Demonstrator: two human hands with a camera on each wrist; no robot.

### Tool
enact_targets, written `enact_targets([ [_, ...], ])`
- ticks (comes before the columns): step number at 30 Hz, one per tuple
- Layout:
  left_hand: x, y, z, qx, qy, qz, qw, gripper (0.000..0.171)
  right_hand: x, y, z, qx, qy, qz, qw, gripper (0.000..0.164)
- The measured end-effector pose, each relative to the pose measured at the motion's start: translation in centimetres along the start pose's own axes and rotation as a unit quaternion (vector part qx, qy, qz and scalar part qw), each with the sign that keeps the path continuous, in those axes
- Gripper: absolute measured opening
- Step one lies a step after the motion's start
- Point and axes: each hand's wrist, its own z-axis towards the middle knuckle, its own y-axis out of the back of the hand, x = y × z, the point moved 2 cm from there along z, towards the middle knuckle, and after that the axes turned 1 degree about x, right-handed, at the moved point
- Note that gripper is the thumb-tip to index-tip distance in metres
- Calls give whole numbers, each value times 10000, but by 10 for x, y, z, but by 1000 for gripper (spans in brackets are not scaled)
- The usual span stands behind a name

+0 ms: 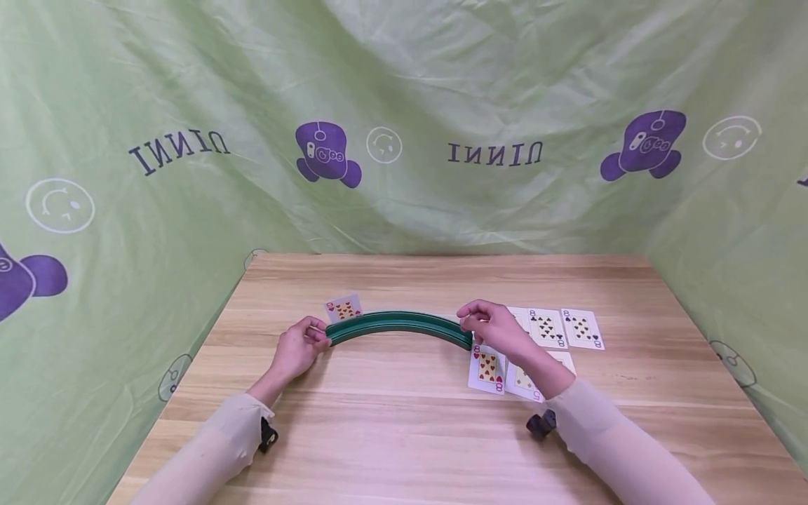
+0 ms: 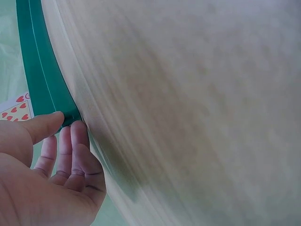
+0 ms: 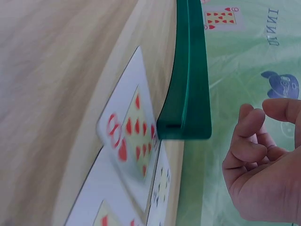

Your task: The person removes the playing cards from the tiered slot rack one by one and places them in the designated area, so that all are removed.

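Note:
A curved green playing-card holder (image 1: 396, 322) lies across the middle of the table. My left hand (image 1: 299, 346) pinches its left end; in the left wrist view the thumb (image 2: 49, 123) is on one side and the fingertips on the other. A hearts card (image 1: 344, 307) stands upright at the holder's left part. Near the right end, my right hand (image 1: 499, 328) has loosely bent fingers and holds nothing; the right wrist view shows this hand (image 3: 263, 165) apart from the holder's end (image 3: 186, 127). The eight of hearts (image 1: 486, 372) lies right by that end.
More cards lie face up on the right: two black eights (image 1: 546, 328) side by side, a white card (image 1: 519, 315) partly behind the right hand, and a red five (image 1: 527, 386) under the right forearm. A green printed cloth (image 1: 404, 203) hangs around the wooden table (image 1: 404, 435).

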Motion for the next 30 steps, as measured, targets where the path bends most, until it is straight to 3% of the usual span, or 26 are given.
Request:
enact_targets([
  [14,0,0,-1,-37,-59,21,10000,25,19,-26,27,79,192,397,9990,29],
  [30,0,-1,-1,-62,-44,-35,10000,25,32,-51,47,76,338,803,9962,18],
])
